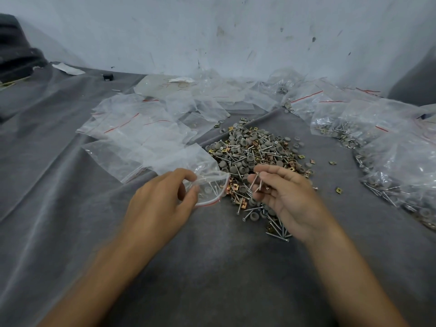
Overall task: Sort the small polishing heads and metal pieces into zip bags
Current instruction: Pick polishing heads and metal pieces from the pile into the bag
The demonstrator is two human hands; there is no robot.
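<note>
**Hand pose**
- Left hand: the forearm enters from the lower left, palm down. Thumb and forefinger are curled round the mouth of a clear zip bag and pinch its rim, so that the mouth gapes towards the right.
- Right hand: the forearm enters from the lower right, with the palm turned towards the left hand. The fingers are bent, and the thumb and fingertips pinch a small bundle of thin metal pins. The bundle is above the near edge of the pile, just beside the bag's mouth and not inside it.

**Task items**
- The held bag has a red-and-white zip strip along its open rim. One grey head and a few pins show through the film.
- The pile lies on the grey cloth, between and beyond the two hands. It mixes grey round polishing heads, flat-headed pins and brass- and copper-coloured square clips. A few clips lie apart to the right of it.
- Empty zip bags with red strips overlap to the left of the pile, behind the left hand.
- Filled bags, holding heads and pins, are heaped at the right, well apart from the hands
</note>
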